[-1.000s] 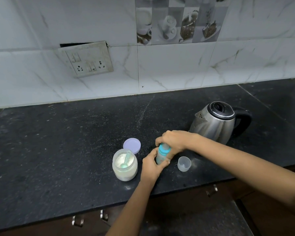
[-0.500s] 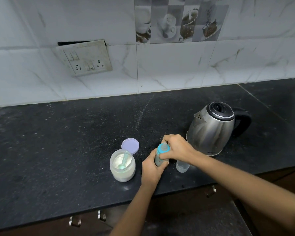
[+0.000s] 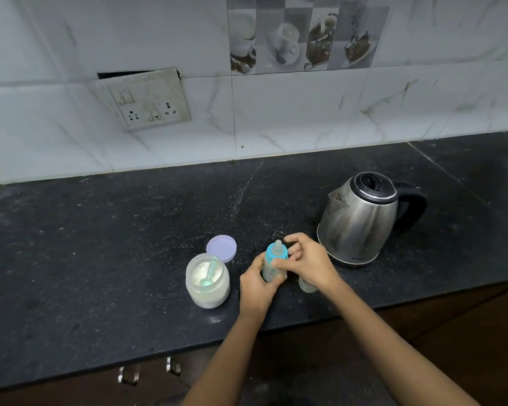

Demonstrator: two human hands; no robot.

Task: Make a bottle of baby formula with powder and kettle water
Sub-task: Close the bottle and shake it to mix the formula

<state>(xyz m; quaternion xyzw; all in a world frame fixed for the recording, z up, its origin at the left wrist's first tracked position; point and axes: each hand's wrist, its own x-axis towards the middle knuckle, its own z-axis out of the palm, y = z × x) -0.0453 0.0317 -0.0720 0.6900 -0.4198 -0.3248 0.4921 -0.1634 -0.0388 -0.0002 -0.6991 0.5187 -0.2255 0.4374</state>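
My left hand (image 3: 254, 284) grips the baby bottle (image 3: 272, 266); my right hand (image 3: 307, 260) pinches its teal collar (image 3: 276, 254) (teat fitted). Powder jar (image 3: 207, 284) open beside my left hand. Filling looks unstarted.

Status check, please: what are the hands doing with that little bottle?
Left hand gripping baby bottle body. Right hand at blue collar. Powder jar open, kettle beside. Nothing blocking.

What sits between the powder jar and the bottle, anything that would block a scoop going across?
Nothing visible does. The open powder jar stands just left of the bottle, with bare counter between, apart from the left hand gripping the bottle's body. The right hand holds its far side.
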